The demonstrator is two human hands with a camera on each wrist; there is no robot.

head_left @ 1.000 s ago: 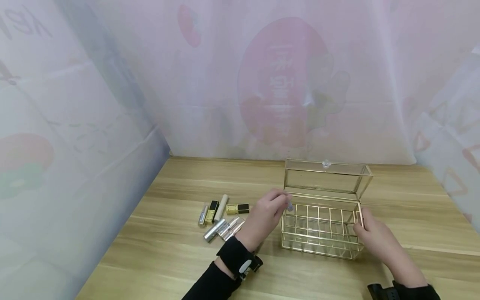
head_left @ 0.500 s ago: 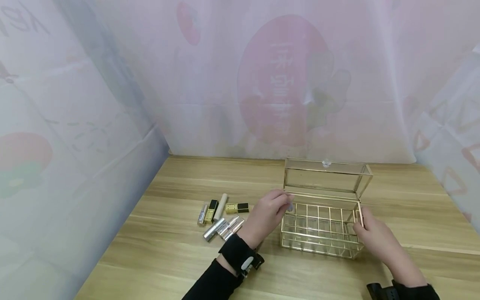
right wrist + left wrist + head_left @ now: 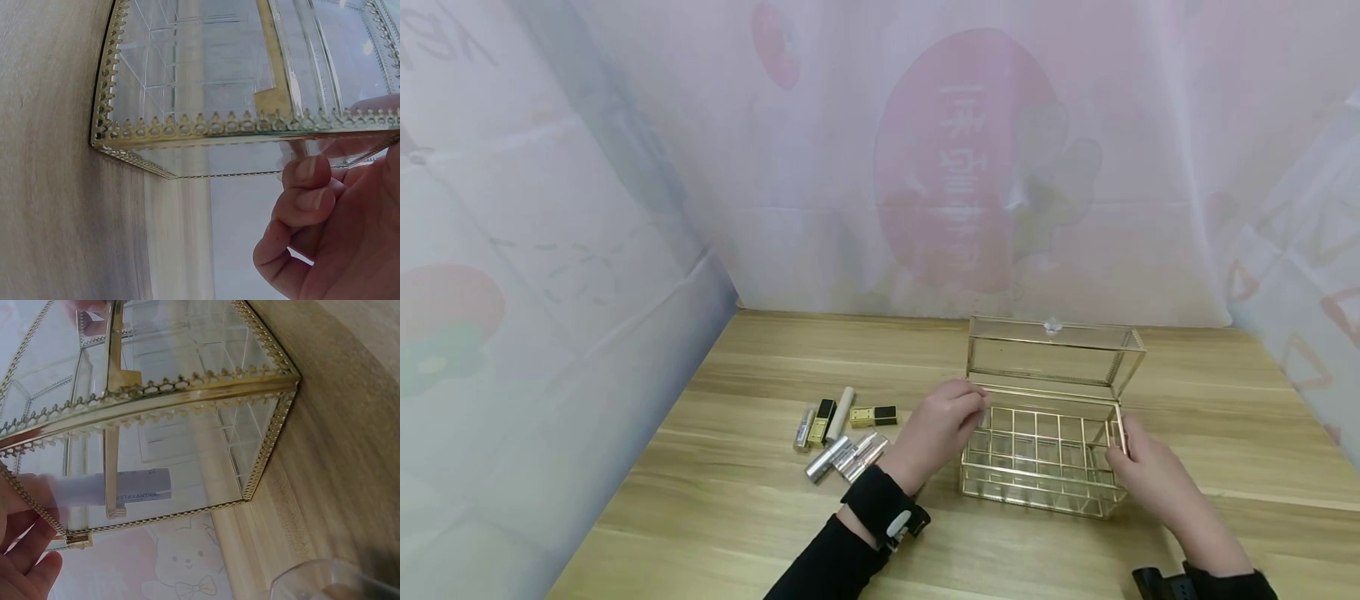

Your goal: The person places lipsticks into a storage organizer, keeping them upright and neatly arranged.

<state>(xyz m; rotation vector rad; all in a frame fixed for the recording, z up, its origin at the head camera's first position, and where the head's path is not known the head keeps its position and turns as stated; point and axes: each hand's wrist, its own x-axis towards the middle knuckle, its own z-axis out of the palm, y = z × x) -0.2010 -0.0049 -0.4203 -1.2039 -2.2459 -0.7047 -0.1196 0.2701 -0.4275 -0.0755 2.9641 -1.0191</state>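
Observation:
A gold-framed glass box (image 3: 1041, 473) with a gridded inside stands on the table, its clear lid (image 3: 1052, 340) raised at the back. At the box's left end, my left hand (image 3: 934, 429) pinches a pale lilac cosmetic tube (image 3: 144, 486). Through the glass in the left wrist view, the tube appears lowered into an end compartment; in the head view my fingers hide it. My right hand (image 3: 1157, 471) grips the upper right edge of the box, fingers curled about the frame in the right wrist view.
Left of the box lie several lipstick tubes: a silver one (image 3: 827, 459), a cream one (image 3: 840, 414), a black-and-gold one (image 3: 822, 422) and another black-and-gold one (image 3: 874, 417) on its side. A printed cloth (image 3: 820, 233) hangs behind the wooden table (image 3: 700, 500).
The tube's end, visible at my left fingertips before, has dropped out of sight in the head view. My left hand has shifted very slightly; the right hand stays on the box.

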